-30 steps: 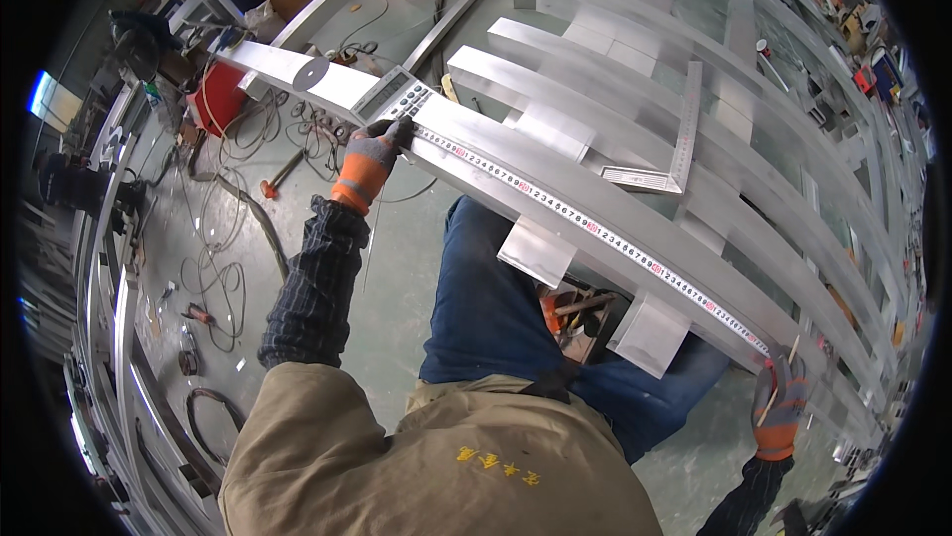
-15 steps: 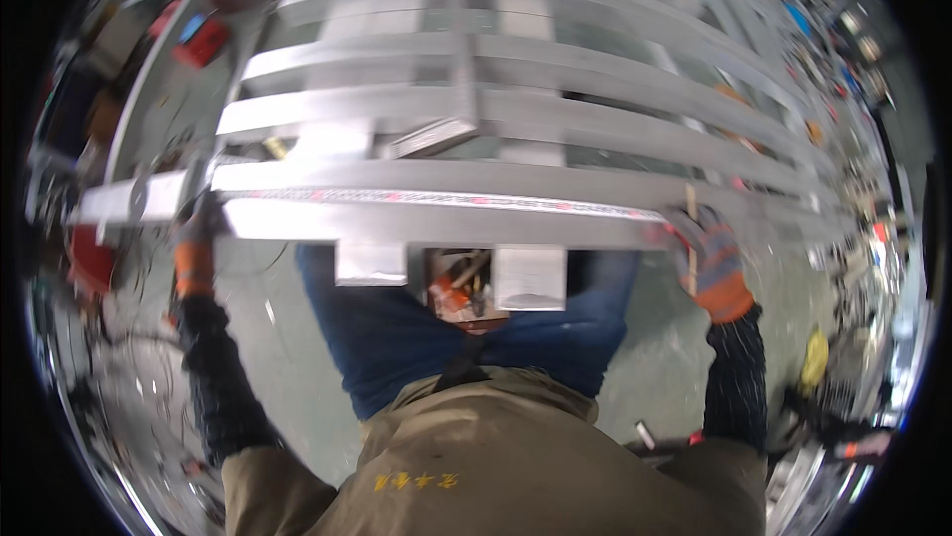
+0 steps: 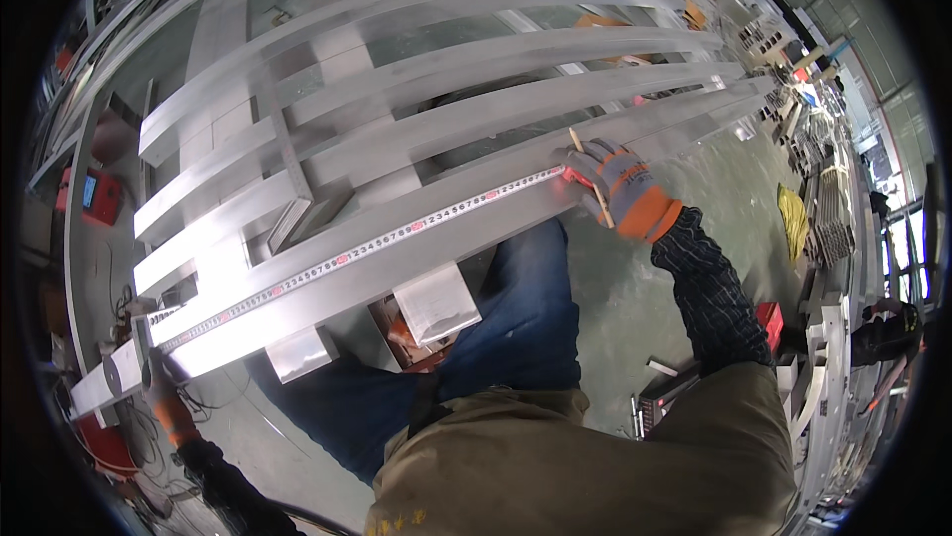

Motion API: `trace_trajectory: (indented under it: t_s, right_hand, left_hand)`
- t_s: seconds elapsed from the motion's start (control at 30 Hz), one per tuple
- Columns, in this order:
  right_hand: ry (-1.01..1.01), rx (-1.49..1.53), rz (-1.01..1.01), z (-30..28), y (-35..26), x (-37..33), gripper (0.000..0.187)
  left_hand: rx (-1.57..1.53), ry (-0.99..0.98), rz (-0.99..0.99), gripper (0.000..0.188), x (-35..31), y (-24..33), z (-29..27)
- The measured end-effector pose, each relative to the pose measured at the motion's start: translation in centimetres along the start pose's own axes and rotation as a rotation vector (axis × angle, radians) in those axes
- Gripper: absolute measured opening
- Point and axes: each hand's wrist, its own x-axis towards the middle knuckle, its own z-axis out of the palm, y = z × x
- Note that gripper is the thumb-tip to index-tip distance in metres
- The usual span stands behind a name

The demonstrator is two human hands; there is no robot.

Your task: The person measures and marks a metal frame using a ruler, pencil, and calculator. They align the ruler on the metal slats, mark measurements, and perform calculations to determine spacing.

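Observation:
My left hand [image 3: 164,392], in a grey and orange glove, is closed at the left part of a long silver metal bar [image 3: 367,283]. It grips what looks like a metal square [image 3: 143,335] set against the bar; its fingers are partly hidden. A white tape measure blade [image 3: 416,228] lies stretched along the bar from there to my right hand [image 3: 623,189]. My gloved right hand is closed round the tape's end, where a bit of red shows; the case is mostly hidden. A thin wooden pencil [image 3: 602,207] sticks out between its fingers.
Parallel metal bars [image 3: 416,90] lie beyond on crosswise supports. A short metal piece [image 3: 289,227] leans among them. Below the bar is a box [image 3: 382,323] of tools between my legs. A red device [image 3: 97,196] stands left; metal profiles [image 3: 831,209] are stacked right.
My view has swung, so the bar now slants up to the right. Both hands remain at the bar, with the tape still stretched between them.

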Motion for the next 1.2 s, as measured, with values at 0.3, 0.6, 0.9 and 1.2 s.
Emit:
trace_trajectory:
  t_s: [0.3, 0.6, 0.9, 1.2]
  right_hand:
    - [-0.138, -0.012, 0.197, -0.1, 15.4, -4.0, 0.061]
    - [-0.184, -0.039, 0.271, 0.3, 24.4, -6.5, 0.054]
    - [-0.161, -0.087, 0.208, 1.6, 29.0, -7.5, 0.058]
    - [-0.093, -0.051, 0.152, 1.0, 28.7, -8.2, 0.069]
  left_hand:
    - [0.082, 0.119, -0.028, 0.053, -0.7, 2.7, 0.1]
    - [0.408, -0.174, 0.844, 0.046, -14.1, 18.5, 18.7]
    - [0.594, -0.597, 0.978, 0.066, -22.4, 23.2, 30.5]
    - [0.616, -0.479, 0.961, 0.056, -24.3, 24.4, 33.2]
